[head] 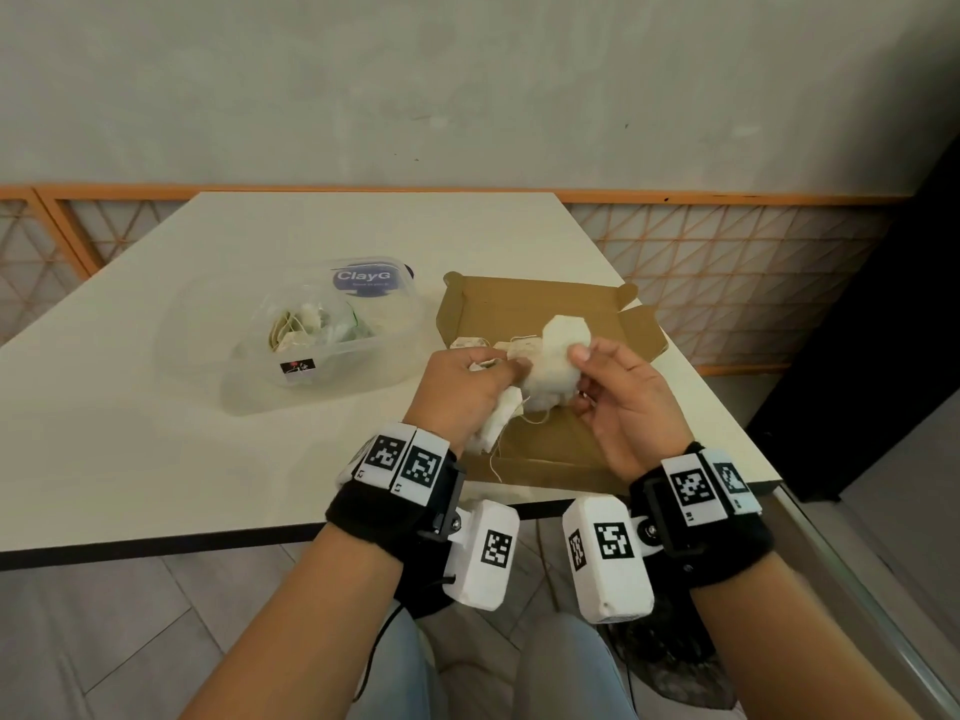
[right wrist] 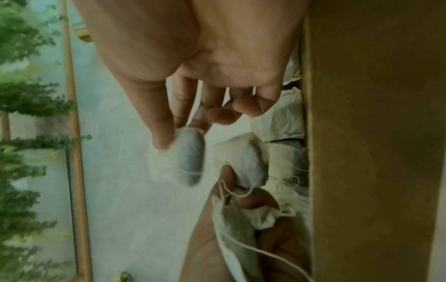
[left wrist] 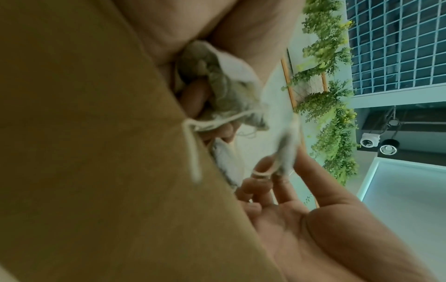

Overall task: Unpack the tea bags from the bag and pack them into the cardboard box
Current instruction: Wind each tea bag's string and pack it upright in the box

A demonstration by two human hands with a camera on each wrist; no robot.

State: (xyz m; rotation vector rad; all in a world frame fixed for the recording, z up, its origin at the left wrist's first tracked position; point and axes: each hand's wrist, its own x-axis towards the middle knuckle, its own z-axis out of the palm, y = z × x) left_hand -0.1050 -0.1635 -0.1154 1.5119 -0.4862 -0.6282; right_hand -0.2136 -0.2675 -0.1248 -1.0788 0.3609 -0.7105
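Brown cardboard box (head: 545, 314) lies open right of centre; the clear plastic bag (head: 311, 335) left of it holds more; left hand (head: 462, 387) clutches several tea bags (head: 496, 423); right hand (head: 623, 397) pinches one tea bag (head: 558, 350); light, soft, tangle-prone strings, so probably best pinched by the pouch.

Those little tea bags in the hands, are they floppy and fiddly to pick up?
Probably floppy: the tea bags crumple in the left hand. Likely light: the right hand lifts one by a fingertip pinch. Their loose strings dangle and may tangle.

Pale table (head: 156, 397) against grey wall (head: 467, 85), orange lattice panelling (head: 727, 262), perhaps tiled grey floor (head: 130, 615)
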